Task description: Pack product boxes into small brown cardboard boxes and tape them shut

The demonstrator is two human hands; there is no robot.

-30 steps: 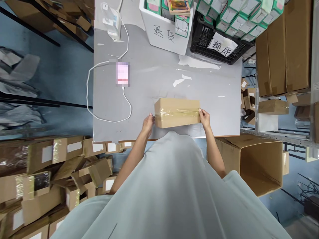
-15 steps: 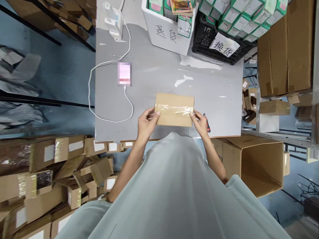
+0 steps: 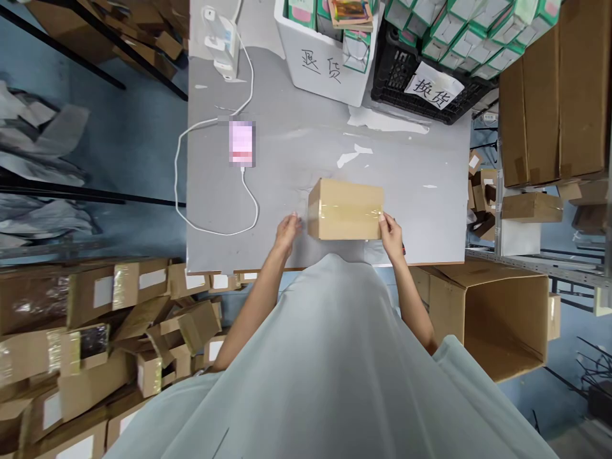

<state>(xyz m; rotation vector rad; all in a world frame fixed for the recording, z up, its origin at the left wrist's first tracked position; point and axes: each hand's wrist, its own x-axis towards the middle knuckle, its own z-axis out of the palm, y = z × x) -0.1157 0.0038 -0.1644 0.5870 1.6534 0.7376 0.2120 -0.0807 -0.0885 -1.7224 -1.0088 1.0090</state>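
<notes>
A taped cardboard box (image 3: 351,209) is tilted above the grey table (image 3: 287,166) near its front edge, with its left end face showing. My right hand (image 3: 392,236) grips the box's right end, thumb on the taped face. Just left of the box, my left hand (image 3: 288,231) is apart from it, fingers loosely bent and nothing in them. A red-and-black tool (image 3: 404,249) lies mostly hidden behind my right hand.
A white bin (image 3: 325,76) and a black crate (image 3: 411,105) with green-and-white cartons stand at the back. A phone (image 3: 242,143) lies left on a white cable. Cardboard boxes (image 3: 95,370) are piled lower left; a large open carton (image 3: 502,331) is lower right.
The box was held by both hands half a second ago. My left hand has let go and moved slightly away, while the box has turned and shifted right in my right hand.
</notes>
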